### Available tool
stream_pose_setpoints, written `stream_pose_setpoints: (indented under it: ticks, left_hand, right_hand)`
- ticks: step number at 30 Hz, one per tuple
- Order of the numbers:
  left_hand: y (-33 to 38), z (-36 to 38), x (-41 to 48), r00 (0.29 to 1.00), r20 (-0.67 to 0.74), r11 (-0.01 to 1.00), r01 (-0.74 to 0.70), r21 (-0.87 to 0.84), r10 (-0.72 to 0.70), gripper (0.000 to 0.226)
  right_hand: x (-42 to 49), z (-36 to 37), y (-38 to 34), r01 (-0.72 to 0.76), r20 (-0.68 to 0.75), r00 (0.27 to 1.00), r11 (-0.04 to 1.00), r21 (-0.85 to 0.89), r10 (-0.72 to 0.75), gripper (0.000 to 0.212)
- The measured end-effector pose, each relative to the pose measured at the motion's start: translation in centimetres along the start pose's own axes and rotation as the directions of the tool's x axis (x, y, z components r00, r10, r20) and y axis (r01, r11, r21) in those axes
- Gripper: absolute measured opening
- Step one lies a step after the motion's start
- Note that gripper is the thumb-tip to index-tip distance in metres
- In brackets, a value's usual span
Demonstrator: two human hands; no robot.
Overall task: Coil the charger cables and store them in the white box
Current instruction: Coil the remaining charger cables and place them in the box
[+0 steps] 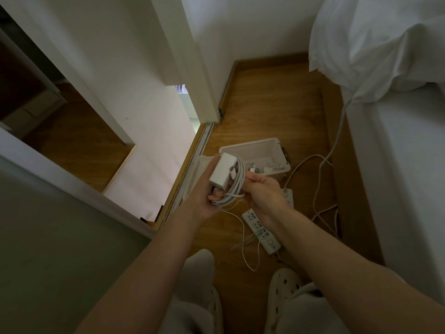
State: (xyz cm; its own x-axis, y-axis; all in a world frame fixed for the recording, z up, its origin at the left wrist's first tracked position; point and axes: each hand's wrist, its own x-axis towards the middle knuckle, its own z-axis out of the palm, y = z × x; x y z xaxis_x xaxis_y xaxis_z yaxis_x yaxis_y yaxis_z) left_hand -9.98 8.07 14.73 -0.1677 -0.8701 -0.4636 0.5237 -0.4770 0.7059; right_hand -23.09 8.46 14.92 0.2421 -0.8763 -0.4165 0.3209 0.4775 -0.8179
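My left hand (206,201) holds a white charger brick (225,173) with its white cable (237,186) coiled in loops around it. My right hand (262,194) pinches the cable at the right side of the coil. Just beyond my hands, the white box (277,147) stands open on the wooden floor, with a few small white chargers and cables (267,168) inside. Thin loose white cables (248,239) lie on the floor below my hands.
Two white power strips (261,233) lie on the floor under my right forearm, with thicker cords (322,169) running right toward the bed (397,116). The box lid (192,179) lies left of the box by the sliding-door track. My slippered feet are at the bottom.
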Motion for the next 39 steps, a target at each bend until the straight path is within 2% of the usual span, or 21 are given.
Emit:
stream_pose_setpoints:
  ticks: [4, 6, 8, 10, 12, 15, 17, 20, 22, 25, 27, 28, 30, 33, 34, 36, 37, 39]
  left_hand:
    - [-0.2, -0.1, 0.4, 0.994, -0.086, 0.988, -0.058, 0.146, 0.071, 0.046]
    - [-0.5, -0.1, 0.6, 0.982, -0.15, 0.966, -0.073, 0.248, 0.113, 0.051]
    - [-0.7, 0.1, 0.4, 0.986, -0.134, 0.957, -0.054, 0.284, 0.095, 0.051]
    - [-0.4, 0.5, -0.1, 0.996, -0.076, 0.975, -0.021, 0.221, 0.038, 0.048]
    - [0.1, 0.6, -0.4, 1.0, 0.003, 0.993, 0.021, 0.116, -0.021, 0.049]
    - [0.8, 1.3, -1.0, 0.997, 0.064, 0.998, 0.041, -0.049, -0.038, 0.049]
    - [0.8, 2.0, -1.2, 0.997, 0.07, 0.998, 0.035, -0.058, -0.031, 0.047]
    - [-0.4, 2.2, -0.7, 0.998, 0.048, 0.974, -0.048, 0.219, 0.038, 0.033]
    - [-0.9, 2.5, -0.6, 0.997, 0.02, 0.932, -0.082, 0.354, 0.08, 0.033]
    - [-0.8, 2.7, -0.6, 0.995, -0.002, 0.909, -0.092, 0.406, 0.102, 0.042]
    - [-0.9, 2.7, -0.6, 0.995, 0.019, 0.886, -0.092, 0.455, 0.094, 0.047]
    - [-1.1, 2.6, -0.5, 0.995, 0.021, 0.867, -0.095, 0.488, 0.098, 0.041]
    - [-1.5, 2.3, -0.3, 0.99, -0.016, 0.832, -0.107, 0.544, 0.138, 0.027]
    - [-1.9, 1.3, 0.5, 0.966, -0.085, 0.727, -0.125, 0.675, 0.246, 0.02]
    - [-1.9, 1.1, 0.7, 0.952, -0.102, 0.675, -0.128, 0.726, 0.29, 0.029]
    - [-2.0, 0.9, 1.2, 0.933, -0.105, 0.576, -0.122, 0.808, 0.345, 0.064]
    - [-2.2, 0.6, 1.5, 0.928, -0.105, 0.538, -0.114, 0.835, 0.358, 0.074]
    - [-2.4, 0.3, 1.9, 0.914, -0.09, 0.465, -0.115, 0.878, 0.395, 0.068]
  right_hand:
    - [-0.3, 0.4, -0.1, 0.058, -0.019, 0.998, 0.996, 0.075, -0.057, 0.028]
    - [-0.8, 0.6, 0.2, 0.133, 0.017, 0.991, 0.99, -0.033, -0.133, 0.03]
    - [-0.9, 0.6, 0.5, 0.227, 0.016, 0.974, 0.964, -0.136, -0.227, 0.031]
    - [-0.6, 0.4, 0.3, 0.277, -0.021, 0.958, 0.945, -0.172, -0.285, 0.024]
    - [-0.3, 0.1, -0.3, 0.272, -0.054, 0.957, 0.949, -0.161, -0.284, 0.019]
    - [0.3, -0.4, -1.0, 0.242, -0.075, 0.965, 0.963, -0.115, -0.251, 0.021]
    - [0.4, -0.3, -1.4, 0.26, -0.103, 0.957, 0.959, -0.112, -0.271, 0.023]
    - [0.4, -0.4, -1.5, 0.364, -0.178, 0.897, 0.904, -0.222, -0.405, 0.016]
    - [0.2, -0.5, -1.5, 0.412, -0.17, 0.859, 0.849, -0.331, -0.484, 0.013]
    - [0.1, -0.8, -1.4, 0.448, -0.127, 0.825, 0.773, -0.448, -0.551, 0.018]
    - [0.1, -1.1, -1.1, 0.465, -0.035, 0.836, 0.741, -0.485, -0.548, 0.02]
    - [0.1, -1.2, -0.9, 0.459, 0.032, 0.848, 0.703, -0.543, -0.529, 0.017]
    - [0.0, -1.5, -0.7, 0.419, 0.15, 0.866, 0.528, -0.739, -0.477, 0.018]
    - [0.1, -1.5, -0.7, 0.338, 0.19, 0.866, 0.262, -0.904, -0.463, 0.026]
    - [0.2, -1.5, -0.8, 0.313, 0.194, 0.855, 0.18, -0.933, -0.482, 0.028]
    - [0.7, -1.5, -0.9, 0.248, 0.217, 0.848, 0.0, -0.969, -0.484, 0.029]
    - [0.9, -1.5, -1.0, 0.221, 0.22, 0.861, -0.05, -0.974, -0.459, 0.027]
    - [1.0, -1.5, -1.1, 0.185, 0.18, 0.9, -0.026, -0.982, -0.398, 0.02]
